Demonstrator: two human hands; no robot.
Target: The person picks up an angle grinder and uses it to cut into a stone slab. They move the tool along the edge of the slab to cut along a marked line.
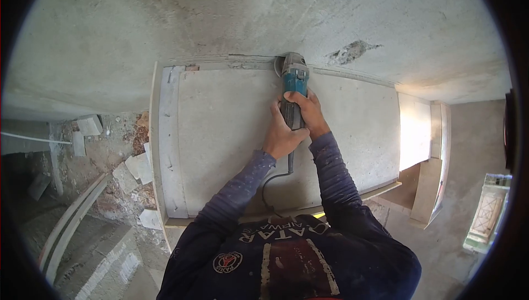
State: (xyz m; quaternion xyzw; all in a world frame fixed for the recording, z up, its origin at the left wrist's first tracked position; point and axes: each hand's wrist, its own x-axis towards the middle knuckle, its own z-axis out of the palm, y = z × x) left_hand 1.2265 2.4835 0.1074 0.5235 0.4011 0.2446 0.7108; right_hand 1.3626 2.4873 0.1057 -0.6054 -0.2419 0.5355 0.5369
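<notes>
A teal and black angle grinder (296,82) is held in both hands, its head and disc at the joint (242,62) where the grey slab (231,118) meets the concrete wall (220,19). My left hand (282,134) is wrapped round the rear black part of the grinder's body from the left. On the right side, my right hand (310,112) grips the body just behind the teal housing, thumb across the top. The power cord (291,163) runs from the tool's rear down over the slab toward my shirt.
A wooden board (157,162) edges the slab at left. Beyond it lie broken white blocks (126,177), rubble and curved pale strips (74,217). A chipped hollow (354,52) marks the wall. At right stand a pale pillar (427,189) and a window (487,212).
</notes>
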